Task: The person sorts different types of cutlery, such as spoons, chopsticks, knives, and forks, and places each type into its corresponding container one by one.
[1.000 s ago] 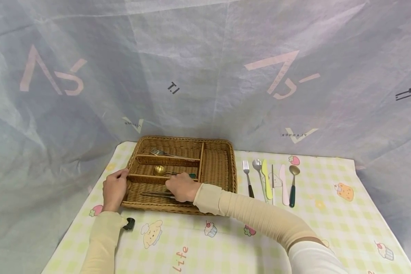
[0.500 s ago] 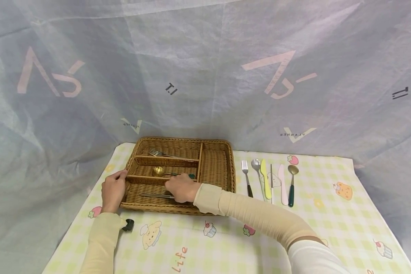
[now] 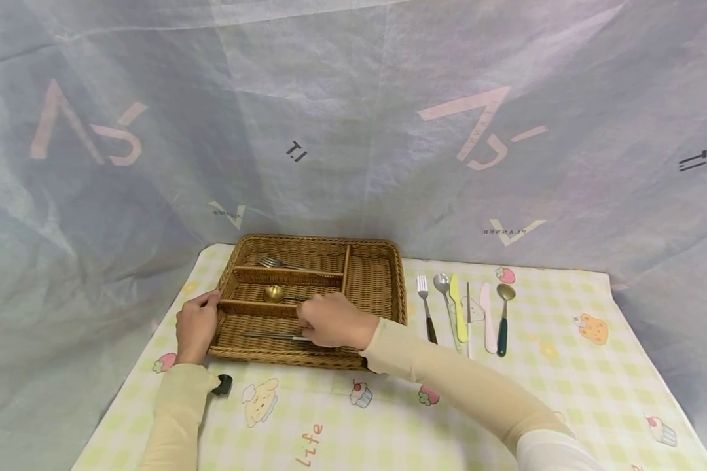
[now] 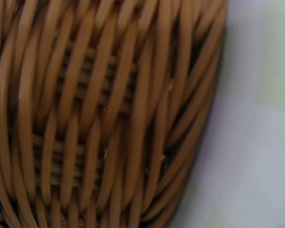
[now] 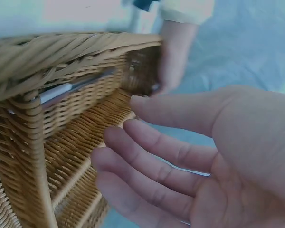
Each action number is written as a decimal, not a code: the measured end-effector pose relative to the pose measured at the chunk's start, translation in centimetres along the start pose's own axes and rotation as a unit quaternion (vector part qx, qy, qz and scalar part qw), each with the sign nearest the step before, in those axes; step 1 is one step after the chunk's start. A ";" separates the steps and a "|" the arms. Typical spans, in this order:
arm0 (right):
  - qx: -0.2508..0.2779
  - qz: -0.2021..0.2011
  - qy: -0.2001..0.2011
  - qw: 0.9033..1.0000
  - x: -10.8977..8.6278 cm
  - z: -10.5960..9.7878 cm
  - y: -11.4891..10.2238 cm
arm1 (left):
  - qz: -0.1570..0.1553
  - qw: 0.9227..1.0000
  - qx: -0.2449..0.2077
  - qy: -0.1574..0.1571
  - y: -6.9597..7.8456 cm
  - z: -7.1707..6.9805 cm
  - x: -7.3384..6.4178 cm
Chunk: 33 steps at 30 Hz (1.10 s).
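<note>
My left hand (image 3: pixel 196 327) grips the left rim of a wicker cutlery tray (image 3: pixel 374 291), which is divided into compartments. Over the tray's front compartment is my right hand (image 3: pixel 337 320), its fingers loosely bent with nothing between them in the right wrist view. A slim metal utensil with a pale handle (image 5: pixel 57 93) lies along the front wall; in the head view its metal shaft (image 3: pixel 265 335) points left. The middle compartment holds a gold spoon (image 3: pixel 273 294), its handle end hidden behind my right hand. A fork (image 3: pixel 271 261) lies in the back compartment.
Right of the tray, a fork (image 3: pixel 424 297), a silver spoon (image 3: pixel 442 284), a yellow knife (image 3: pixel 458 307), a thin metal utensil (image 3: pixel 469 314), a pink knife (image 3: pixel 488 320) and a green-handled spoon (image 3: pixel 503 333) lie on the checked tablecloth (image 3: pixel 565 392). A grey curtain (image 3: pixel 353 131) hangs behind.
My right hand has shifted right and slightly up, off the pale-handled utensil, uncovering more of its handle. The left hand keeps its hold on the rim.
</note>
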State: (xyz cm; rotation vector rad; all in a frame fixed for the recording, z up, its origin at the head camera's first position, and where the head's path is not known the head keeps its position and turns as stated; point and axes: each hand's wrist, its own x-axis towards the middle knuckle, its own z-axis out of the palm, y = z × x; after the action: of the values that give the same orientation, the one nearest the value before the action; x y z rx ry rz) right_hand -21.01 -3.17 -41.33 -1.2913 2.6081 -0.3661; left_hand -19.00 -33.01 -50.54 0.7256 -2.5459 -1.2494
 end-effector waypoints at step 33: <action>0.162 0.168 0.229 0.945 -21.2 4.2 11.3 | -0.005 1.000 0.002 -0.011 0.1 0.0 -0.2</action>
State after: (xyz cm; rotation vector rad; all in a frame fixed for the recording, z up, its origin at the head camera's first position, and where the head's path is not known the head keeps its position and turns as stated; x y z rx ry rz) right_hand -15.62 19.84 -47.19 -0.6961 2.8901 -1.0878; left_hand -18.89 -32.88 -50.39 0.7296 -2.5656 -1.2631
